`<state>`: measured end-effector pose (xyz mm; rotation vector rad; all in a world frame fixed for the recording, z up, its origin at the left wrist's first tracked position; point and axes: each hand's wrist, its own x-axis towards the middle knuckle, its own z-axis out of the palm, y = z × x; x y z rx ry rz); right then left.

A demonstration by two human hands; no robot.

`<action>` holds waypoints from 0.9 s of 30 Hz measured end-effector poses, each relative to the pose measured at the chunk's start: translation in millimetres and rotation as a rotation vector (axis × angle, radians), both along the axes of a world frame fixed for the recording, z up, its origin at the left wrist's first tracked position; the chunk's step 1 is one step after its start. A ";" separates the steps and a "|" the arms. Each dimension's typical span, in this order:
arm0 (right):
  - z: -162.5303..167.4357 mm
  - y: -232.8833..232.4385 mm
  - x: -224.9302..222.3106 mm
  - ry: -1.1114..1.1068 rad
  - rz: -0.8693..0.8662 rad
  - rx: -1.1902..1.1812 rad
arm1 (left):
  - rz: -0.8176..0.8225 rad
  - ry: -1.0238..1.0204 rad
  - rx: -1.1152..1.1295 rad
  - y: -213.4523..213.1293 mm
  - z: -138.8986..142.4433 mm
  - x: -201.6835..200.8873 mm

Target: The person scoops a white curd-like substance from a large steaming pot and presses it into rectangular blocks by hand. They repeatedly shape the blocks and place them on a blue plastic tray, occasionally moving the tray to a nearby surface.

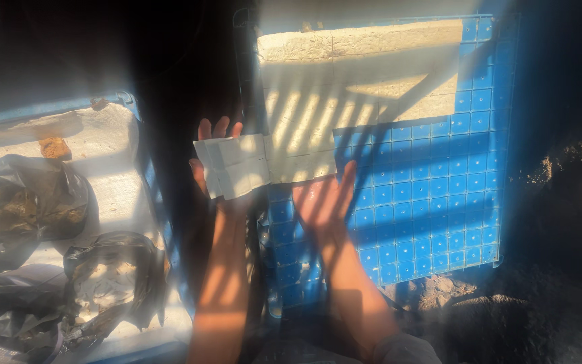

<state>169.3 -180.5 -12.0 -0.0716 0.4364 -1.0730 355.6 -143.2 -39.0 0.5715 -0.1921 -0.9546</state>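
Note:
My left hand (pixel 214 168) holds a small pale rectangular block (pixel 235 166), fingers showing above its top edge. That block sits against the left end of a row of similar pale blocks (pixel 345 101) laid on a blue gridded tray (pixel 439 189). Just to the right, my right hand (pixel 325 202) is held flat, palm up, fingers pointing under the lower edge of the block row and touching it. Striped sunlight and shadow fall across the blocks and both forearms.
A second blue tray (pixel 69 108) with a pale sandy surface lies at left, bearing a small brown lump (pixel 54 147) and crumpled dark plastic bags (pixel 28 202). Bare dark soil (pixel 560 222) lies to the right and below the gridded tray.

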 end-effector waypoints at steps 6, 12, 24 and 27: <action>20.4 15.2 44.7 0.491 0.041 -0.385 | -0.150 -0.580 0.166 -4.3 30.1 -17.1; 31.5 12.0 20.6 0.411 0.037 -0.312 | -0.119 -1.450 0.462 -21.6 92.4 -58.7; 90.2 -21.7 -196.0 -0.089 -0.124 0.185 | -0.756 -1.654 0.617 -103.6 227.3 -289.3; 107.0 -26.0 -285.7 -0.216 -0.298 0.104 | -0.950 -1.752 0.545 -120.3 245.6 -385.2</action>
